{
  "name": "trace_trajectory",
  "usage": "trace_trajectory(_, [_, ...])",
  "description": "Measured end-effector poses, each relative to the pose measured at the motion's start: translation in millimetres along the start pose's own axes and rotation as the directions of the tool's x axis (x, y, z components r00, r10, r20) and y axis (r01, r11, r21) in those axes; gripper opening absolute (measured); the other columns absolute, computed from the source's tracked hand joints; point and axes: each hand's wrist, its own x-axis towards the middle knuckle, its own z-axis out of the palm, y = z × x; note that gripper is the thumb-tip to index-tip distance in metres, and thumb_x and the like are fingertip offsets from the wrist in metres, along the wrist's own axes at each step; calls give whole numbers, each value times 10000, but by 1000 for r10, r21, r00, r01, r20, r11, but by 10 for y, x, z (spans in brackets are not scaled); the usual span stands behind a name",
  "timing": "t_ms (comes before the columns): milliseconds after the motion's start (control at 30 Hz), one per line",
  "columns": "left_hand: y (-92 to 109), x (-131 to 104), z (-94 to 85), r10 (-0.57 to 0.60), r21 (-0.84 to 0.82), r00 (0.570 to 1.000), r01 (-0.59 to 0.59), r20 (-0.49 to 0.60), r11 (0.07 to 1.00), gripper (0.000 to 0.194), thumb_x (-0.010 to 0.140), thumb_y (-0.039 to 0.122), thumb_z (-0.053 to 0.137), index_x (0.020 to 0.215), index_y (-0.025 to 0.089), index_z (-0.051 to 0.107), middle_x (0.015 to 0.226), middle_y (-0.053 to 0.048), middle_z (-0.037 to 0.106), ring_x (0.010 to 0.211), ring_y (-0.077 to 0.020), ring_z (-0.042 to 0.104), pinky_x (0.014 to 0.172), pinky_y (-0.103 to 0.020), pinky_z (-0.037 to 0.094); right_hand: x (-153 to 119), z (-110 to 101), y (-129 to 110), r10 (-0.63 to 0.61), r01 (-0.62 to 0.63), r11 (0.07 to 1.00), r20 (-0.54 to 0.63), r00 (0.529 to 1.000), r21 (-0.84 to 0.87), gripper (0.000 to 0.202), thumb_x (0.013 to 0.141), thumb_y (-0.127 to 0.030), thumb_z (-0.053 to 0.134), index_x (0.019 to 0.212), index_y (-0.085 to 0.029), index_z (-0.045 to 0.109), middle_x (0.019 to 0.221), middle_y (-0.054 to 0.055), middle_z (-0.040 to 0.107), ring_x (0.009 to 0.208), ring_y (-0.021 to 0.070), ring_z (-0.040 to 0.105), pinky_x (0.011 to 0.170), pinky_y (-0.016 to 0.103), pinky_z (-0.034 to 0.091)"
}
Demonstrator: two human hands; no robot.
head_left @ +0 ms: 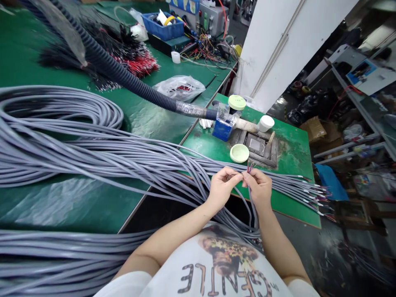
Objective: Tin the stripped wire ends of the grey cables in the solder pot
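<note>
My left hand [223, 185] and my right hand [258, 186] meet fingertip to fingertip over the front edge of the green board [198, 142]. My right hand is closed on the end of a grey cable [253, 210], whose thin coloured wires [250, 166] fan out above the fingers. The left thumb and index finger are pinched at those wires; a thin wire seems to lie between them. Under and beyond the hands runs a thick bundle of grey cables [145, 159], with stripped ends [321, 194] at the right.
Behind the hands stand an open pale round tin [239, 153], a soldering pot [256, 144], a white jar [266, 123] and a blue box [222, 129] holding a ribbed hose [139, 88]. Coiled cables [62, 103] fill the left. A plastic bag [181, 87] lies farther back.
</note>
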Motion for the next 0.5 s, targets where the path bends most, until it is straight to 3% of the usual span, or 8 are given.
trace_trajectory(100, [-41, 92, -36, -50, 44, 998, 48, 45, 998, 166, 736, 308, 728, 762, 161, 655, 696, 3, 640, 655, -120, 573, 681, -262, 466, 145, -57, -43, -37, 35, 993, -11, 999, -112, 217, 802, -326, 648, 644, -180, 616, 479, -49, 538, 452, 87, 471, 495, 222, 377])
trace_trajectory(200, [-65, 186, -174, 93, 306, 989, -123, 111, 944, 200, 764, 297, 709, 920, 178, 675, 752, -15, 660, 707, -146, 589, 733, -302, 470, 381, -175, -46, -67, 66, 961, 6, 998, -267, 257, 802, -341, 637, 613, -173, 591, 457, -50, 521, 433, 80, 438, 478, 219, 347])
trace_trajectory(267, [-81, 235, -291, 252, 520, 949, -313, 187, 795, 187, 800, 291, 678, 963, 198, 674, 806, -32, 679, 800, -180, 596, 808, -345, 452, 591, -272, -28, -54, 71, 929, 56, 997, -363, 284, 788, -359, 640, 588, -168, 574, 443, -47, 516, 422, 78, 424, 466, 218, 330])
trace_trajectory(333, [-108, 264, -386, 333, 659, 900, -433, 281, 614, 153, 843, 290, 631, 967, 209, 670, 859, -45, 696, 866, -202, 590, 838, -372, 424, 815, -353, 9, -6, 56, 897, 114, 993, -438, 296, 763, -380, 648, 575, -164, 570, 431, -43, 514, 412, 80, 421, 454, 218, 319])
trace_trajectory(400, [-147, 271, -437, 341, 731, 871, -485, 354, 480, 149, 872, 292, 592, 977, 212, 661, 892, -48, 704, 884, -206, 588, 826, -375, 404, 1022, -396, 66, 60, 31, 864, 164, 985, -503, 300, 743, -391, 645, 564, -164, 566, 423, -38, 517, 400, 83, 418, 443, 220, 314])
trace_trajectory(500, [-205, 257, -442, 335, 771, 840, -532, 427, 350, 151, 889, 296, 567, 975, 211, 656, 916, -45, 707, 893, -198, 592, 829, -370, 381, 1250, -381, 169, 147, 33, 779, 233, 961, -627, 285, 737, -381, 605, 554, -167, 564, 424, -29, 531, 400, 91, 431, 444, 223, 315])
